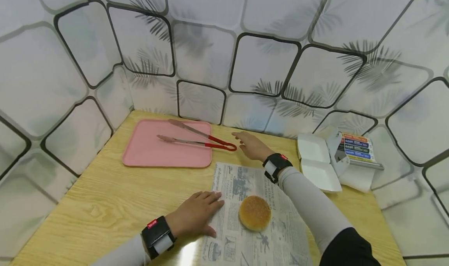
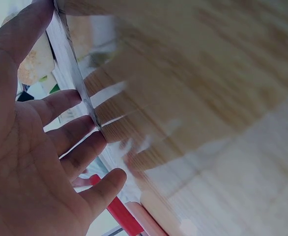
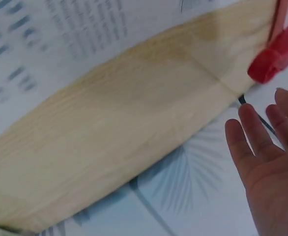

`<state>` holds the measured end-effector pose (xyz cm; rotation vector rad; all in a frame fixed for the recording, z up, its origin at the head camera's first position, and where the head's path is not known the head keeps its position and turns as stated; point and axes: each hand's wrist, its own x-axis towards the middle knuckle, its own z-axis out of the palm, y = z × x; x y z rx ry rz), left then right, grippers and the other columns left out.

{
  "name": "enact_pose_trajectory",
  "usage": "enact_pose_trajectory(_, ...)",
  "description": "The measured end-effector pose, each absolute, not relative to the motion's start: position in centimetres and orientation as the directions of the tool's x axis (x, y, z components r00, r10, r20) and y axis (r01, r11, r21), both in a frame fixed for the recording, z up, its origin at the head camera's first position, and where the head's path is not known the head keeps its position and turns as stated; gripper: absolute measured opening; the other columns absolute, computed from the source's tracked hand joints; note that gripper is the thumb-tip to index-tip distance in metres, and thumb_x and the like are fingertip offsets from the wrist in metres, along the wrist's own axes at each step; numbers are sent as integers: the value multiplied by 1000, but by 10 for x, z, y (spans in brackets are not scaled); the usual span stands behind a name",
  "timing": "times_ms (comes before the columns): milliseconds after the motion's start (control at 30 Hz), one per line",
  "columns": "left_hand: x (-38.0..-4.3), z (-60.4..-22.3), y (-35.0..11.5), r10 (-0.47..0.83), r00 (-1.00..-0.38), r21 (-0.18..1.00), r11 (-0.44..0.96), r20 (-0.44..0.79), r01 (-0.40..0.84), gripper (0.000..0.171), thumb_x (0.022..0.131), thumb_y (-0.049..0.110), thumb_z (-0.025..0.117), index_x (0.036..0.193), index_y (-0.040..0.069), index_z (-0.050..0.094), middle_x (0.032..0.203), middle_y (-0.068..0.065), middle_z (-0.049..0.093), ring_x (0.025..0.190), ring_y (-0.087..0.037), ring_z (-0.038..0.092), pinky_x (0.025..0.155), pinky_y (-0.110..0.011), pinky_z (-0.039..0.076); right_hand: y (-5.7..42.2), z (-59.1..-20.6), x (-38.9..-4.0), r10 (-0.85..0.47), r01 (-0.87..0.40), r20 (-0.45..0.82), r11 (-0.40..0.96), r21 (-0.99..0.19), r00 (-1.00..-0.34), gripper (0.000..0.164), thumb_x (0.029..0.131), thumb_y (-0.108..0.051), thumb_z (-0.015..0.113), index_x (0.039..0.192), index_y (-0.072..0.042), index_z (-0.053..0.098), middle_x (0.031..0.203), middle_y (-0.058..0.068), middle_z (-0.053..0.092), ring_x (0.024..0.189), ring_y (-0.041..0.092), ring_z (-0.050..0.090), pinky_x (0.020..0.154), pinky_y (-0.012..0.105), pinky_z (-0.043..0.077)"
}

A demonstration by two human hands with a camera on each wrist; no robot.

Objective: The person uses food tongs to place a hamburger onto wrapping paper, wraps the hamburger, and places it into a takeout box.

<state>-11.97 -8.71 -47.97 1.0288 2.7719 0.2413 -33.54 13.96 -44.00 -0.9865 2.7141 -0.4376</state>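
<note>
A round golden bun (image 1: 255, 213) sits on a sheet of printed newspaper-style paper (image 1: 228, 196). My left hand (image 1: 197, 214), fingers spread, rests at the paper's left edge; the left wrist view shows its fingertips (image 2: 96, 140) along that edge. Beside the handle end of red-handled tongs (image 1: 221, 143) is my right hand (image 1: 253, 146), its fingers extended and nothing held. In the right wrist view the red tong handle (image 3: 267, 64) appears just beyond the fingertips, apart from them. The tongs lie across a pink tray (image 1: 147, 153).
An open white takeaway box (image 1: 317, 161) stands on the right side of the wooden table (image 1: 105, 207). Next to it is a white dispenser-like box with a coloured label (image 1: 356, 147). A patterned wall covering (image 1: 203, 55) rises behind the table and at both sides.
</note>
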Motion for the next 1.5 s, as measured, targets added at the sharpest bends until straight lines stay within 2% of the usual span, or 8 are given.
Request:
enact_pose_trajectory(267,-123,-479,-84,657,-746,230,746,-104,625,95,75,66,75,150,12,49,157,-11,43,142,-31,43,116,-52,36,223,-431,-288,-569,-514,-206,816,-264,-796,50,101,-3,58,149,2,44,135,25,55,115,41,61,94,47,54)
enact_pose_trajectory(500,-128,-476,-80,668,-737,235,736,-102,635,95,74,65,77,147,10,52,155,-13,45,140,-32,45,116,-54,34,270,-441,-235,-471,-445,-272,882,-153,-839,48,99,-9,63,145,1,50,138,24,54,123,40,57,101,52,50)
enact_pose_trajectory(700,-130,-472,-82,674,-733,231,731,-95,642,93,73,62,79,145,9,54,153,-14,47,138,-32,47,116,-54,35,284,-445,-203,-468,-448,-234,884,-137,-852,50,98,-12,67,143,2,52,141,27,52,128,44,53,102,58,47)
enact_pose_trajectory(900,-128,-476,-79,674,-733,256,727,-92,637,92,72,59,81,145,8,54,153,-15,47,138,-34,46,116,-57,34,299,-455,-175,-481,-432,-221,870,-238,-848,58,98,-19,68,146,4,47,151,30,43,138,49,41,111,60,38)
enact_pose_trajectory(1133,-128,-475,-73,667,-736,257,736,-115,626,96,70,59,83,145,6,53,154,-17,45,141,-35,44,118,-54,31,309,-468,-169,-521,-445,-278,846,-295,-807,72,96,-35,68,156,-7,39,162,24,29,148,52,21,115,64,28)
enact_pose_trajectory(1367,-120,-480,-69,665,-739,316,728,-107,609,99,73,60,80,146,1,50,154,-32,37,145,-46,34,120,-54,26,307,-473,-164,-550,-491,-274,832,-258,-789,72,94,-40,69,154,-9,44,160,24,34,145,53,26,112,64,33)
enact_pose_trajectory(1500,-122,-479,-68,653,-750,255,747,-104,614,99,75,64,76,147,2,49,154,-32,38,145,-47,33,120,-55,27,305,-474,-158,-555,-512,-219,829,-224,-803,72,92,-42,72,151,-8,47,154,26,40,142,52,33,111,63,36)
